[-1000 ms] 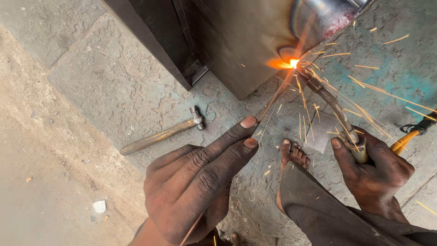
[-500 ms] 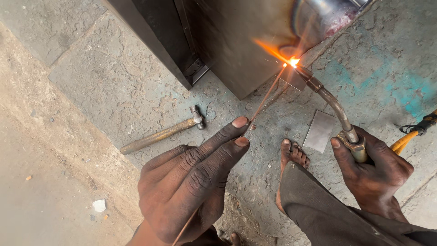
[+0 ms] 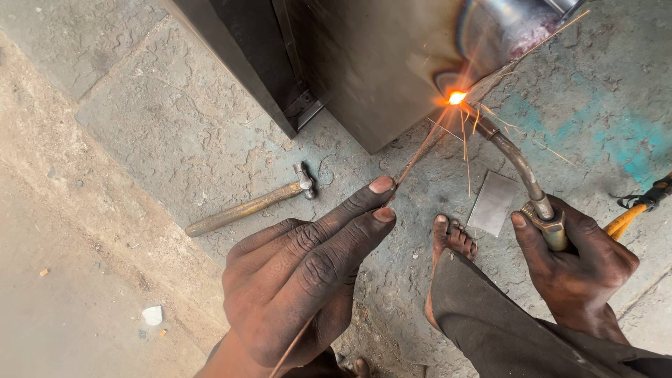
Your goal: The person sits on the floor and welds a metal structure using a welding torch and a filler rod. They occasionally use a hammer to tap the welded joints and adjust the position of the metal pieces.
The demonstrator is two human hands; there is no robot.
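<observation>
My left hand (image 3: 301, 280) pinches a thin filler rod (image 3: 413, 157) between its extended fingers; the rod runs up to a bright glowing spot (image 3: 456, 97) on the edge of a dark metal box (image 3: 378, 63). My right hand (image 3: 577, 262) grips the brass handle of a welding torch (image 3: 521, 168), whose curved neck ends at the same glowing spot. A few sparks fly off there. My bare foot (image 3: 448, 245) rests on the concrete between the two hands, with a dark trouser leg (image 3: 490, 322) over it.
A small ball-peen hammer (image 3: 245, 206) with a wooden handle lies on the concrete left of my left hand. A flat grey metal piece (image 3: 492, 203) lies below the torch neck. An orange hose (image 3: 630, 213) leads off right. A concrete step edge runs diagonally at left.
The heavy shower of sparks seen a second ago has died down to a few. The flame point stays at the box's edge. Both hands keep their hold, barely shifted.
</observation>
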